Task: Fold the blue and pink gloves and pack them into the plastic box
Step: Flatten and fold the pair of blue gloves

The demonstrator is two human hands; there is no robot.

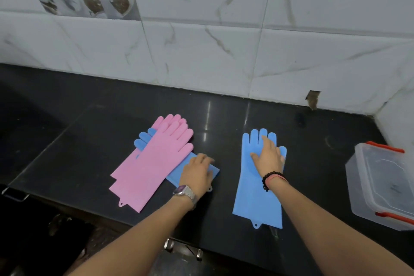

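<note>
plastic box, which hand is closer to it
Right. The right hand lies flat on the separate blue glove, nearer the plastic box; the left hand is farther, on the glove pile.

Bare counter (224,119) betw glove pile (154,163) & single blue glove (255,188) gives room; plastic box (380,188) blocks far right, wall (224,51) shuts the back.

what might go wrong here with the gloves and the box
The left hand presses the blue silicone glove buried under two pink silicone gloves; tugging it out may scatter that pile. The lone blue glove under the right hand could spring open after folding. The clear plastic box with red clips looks lidded, needing opening first.
</note>
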